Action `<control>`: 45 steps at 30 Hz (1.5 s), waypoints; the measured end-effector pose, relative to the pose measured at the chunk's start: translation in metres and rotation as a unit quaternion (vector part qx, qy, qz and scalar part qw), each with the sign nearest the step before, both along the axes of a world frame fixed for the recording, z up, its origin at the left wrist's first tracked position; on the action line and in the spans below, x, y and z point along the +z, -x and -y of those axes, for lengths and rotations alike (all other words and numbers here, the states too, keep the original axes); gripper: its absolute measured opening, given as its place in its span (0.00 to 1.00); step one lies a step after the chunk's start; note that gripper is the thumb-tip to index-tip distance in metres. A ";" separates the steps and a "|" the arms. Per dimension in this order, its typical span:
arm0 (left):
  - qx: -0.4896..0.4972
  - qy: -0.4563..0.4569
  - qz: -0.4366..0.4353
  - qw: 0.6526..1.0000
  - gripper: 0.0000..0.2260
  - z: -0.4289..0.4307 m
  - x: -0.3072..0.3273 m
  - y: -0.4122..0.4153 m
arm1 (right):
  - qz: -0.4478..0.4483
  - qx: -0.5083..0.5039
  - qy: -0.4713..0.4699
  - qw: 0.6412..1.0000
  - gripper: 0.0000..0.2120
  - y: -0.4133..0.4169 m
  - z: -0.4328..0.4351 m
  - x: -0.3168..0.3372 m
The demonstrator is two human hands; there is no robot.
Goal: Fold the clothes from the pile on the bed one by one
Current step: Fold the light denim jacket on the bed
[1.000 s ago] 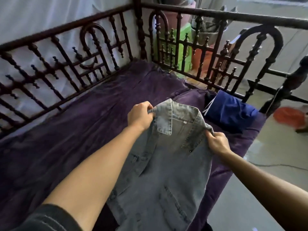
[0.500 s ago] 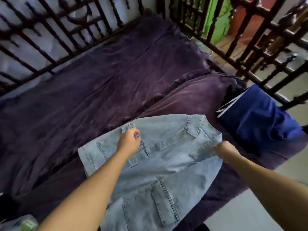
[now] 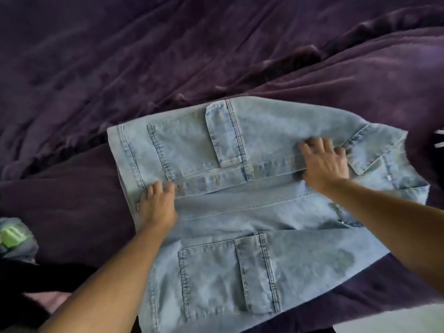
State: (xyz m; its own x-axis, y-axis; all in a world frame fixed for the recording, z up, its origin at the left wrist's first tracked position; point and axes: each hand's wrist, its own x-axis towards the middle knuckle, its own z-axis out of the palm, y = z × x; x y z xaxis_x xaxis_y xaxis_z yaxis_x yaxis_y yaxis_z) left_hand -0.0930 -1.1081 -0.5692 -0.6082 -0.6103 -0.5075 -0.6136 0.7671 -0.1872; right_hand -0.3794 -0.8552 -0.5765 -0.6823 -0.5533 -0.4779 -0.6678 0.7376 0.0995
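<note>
A light blue denim jacket [image 3: 240,212] lies flat on the dark purple bedspread [image 3: 168,56], front side up, collar to the right, hem to the left. Two flap pockets show, one on the far panel and one on the near panel. My left hand [image 3: 157,205] rests on the front placket near the hem, fingers spread flat on the cloth. My right hand [image 3: 324,162] presses on the far panel's edge close to the collar, fingers apart. Neither hand grips the fabric; both lie on top of it.
A bundle of other clothes with a bright green patch [image 3: 12,236] sits at the left edge, with dark fabric [image 3: 28,280] below it. The bed's near edge and pale floor [image 3: 396,323] show at the bottom right. White stripes of another garment [image 3: 439,138] peek in at the right edge.
The jacket went from hanging by its collar in both hands to lying flat on the bed. Both hands have let go and now press on its front. The camera tilted down.
</note>
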 end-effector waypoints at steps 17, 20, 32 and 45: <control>0.061 -0.166 0.022 0.984 0.13 0.033 0.024 -0.044 | 0.162 -0.001 -0.054 0.985 0.21 -0.031 -0.030 0.046; 0.148 -0.037 -0.197 0.968 0.09 0.075 0.031 0.001 | 0.030 -0.018 0.169 0.985 0.13 0.001 0.023 0.057; 0.208 0.047 -0.189 0.959 0.09 0.164 0.016 0.071 | 0.004 -0.079 0.078 0.994 0.16 0.076 0.106 0.033; -0.055 -0.119 -0.107 0.986 0.15 -0.043 0.011 -0.031 | 0.110 -0.023 0.128 0.985 0.07 -0.044 -0.034 0.035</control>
State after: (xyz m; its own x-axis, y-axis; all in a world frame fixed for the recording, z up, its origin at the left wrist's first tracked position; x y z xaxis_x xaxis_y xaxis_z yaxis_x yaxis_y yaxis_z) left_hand -0.0618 -1.0652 -0.5577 -0.7725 -0.4147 -0.4810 -0.5307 0.8375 0.1303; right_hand -0.3350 -0.8216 -0.5417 -0.6052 -0.6457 -0.4656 -0.6176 0.7499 -0.2370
